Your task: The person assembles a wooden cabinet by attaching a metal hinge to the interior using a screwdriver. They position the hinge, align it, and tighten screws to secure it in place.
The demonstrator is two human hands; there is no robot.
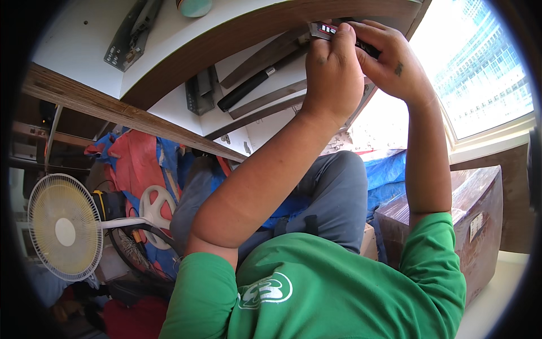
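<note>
Nearby, a black handle (243, 93) lies in the cabinet (175, 116); the left hand (334, 76) and right hand (392, 65) clamp a slim dark tool (323, 31), partly finger-hidden, silvery end leftward, long axis slanting down rightward.

So there's a white cabinet (73, 48) with brown wood edging, and inside it a black-handled tool (245, 90) next to a dark strip (268, 99), plus a metal bracket (200, 93) nearby.

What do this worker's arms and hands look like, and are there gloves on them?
No gloves or watch show. Short green sleeves leave both forearms bare. The right hand has a small dark marking; the left hand has a fainter dark spot.
</note>
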